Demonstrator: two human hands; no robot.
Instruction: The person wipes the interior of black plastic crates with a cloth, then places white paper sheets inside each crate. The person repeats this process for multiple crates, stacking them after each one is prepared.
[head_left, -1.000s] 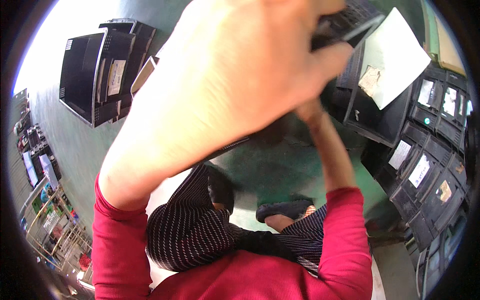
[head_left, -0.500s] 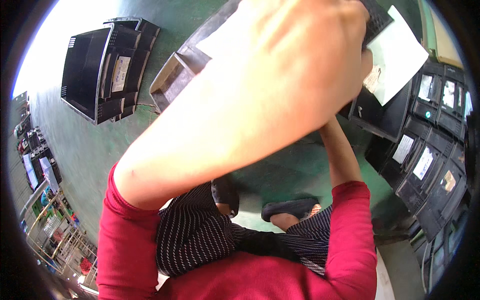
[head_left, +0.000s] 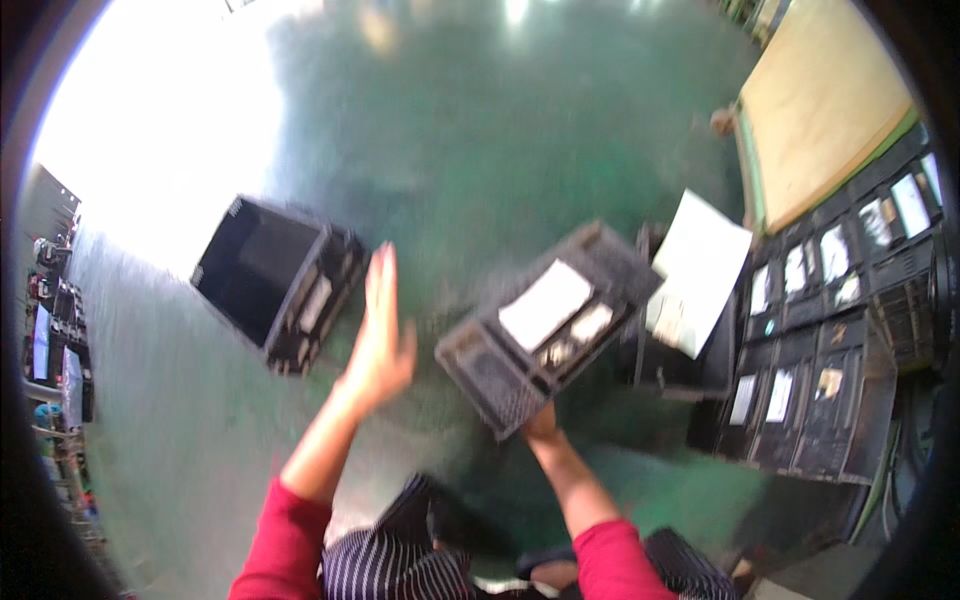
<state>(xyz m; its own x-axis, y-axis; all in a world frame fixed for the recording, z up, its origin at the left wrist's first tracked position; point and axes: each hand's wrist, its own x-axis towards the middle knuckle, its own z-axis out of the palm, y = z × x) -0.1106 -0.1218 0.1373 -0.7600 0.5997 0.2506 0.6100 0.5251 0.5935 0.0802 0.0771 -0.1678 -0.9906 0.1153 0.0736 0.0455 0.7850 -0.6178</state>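
Note:
A dark grey plastic bin (head_left: 475, 370) with a white paper label (head_left: 546, 305) on it is held up over the floor, tilted. My right hand (head_left: 541, 424) grips it at its near edge; the fingers are mostly hidden behind the bin. To its left, my left hand (head_left: 380, 345) is empty, slightly blurred, with its fingers stretched out and the thumb apart. It lies nearest to a small stack of black bins (head_left: 250, 270) on the floor, which bears a pale label on its side.
At the right stand many black bins (head_left: 810, 350) with pale labels. A large white sheet (head_left: 705, 250) leans in another black bin (head_left: 700, 375) beside them. Beyond is a cream board (head_left: 825, 100) with a green edge. The green floor (head_left: 520, 130) is shiny.
My left hand has swung from across the right side back to the left and come away empty. The labelled bin now shows in full in my right hand. The view has shifted.

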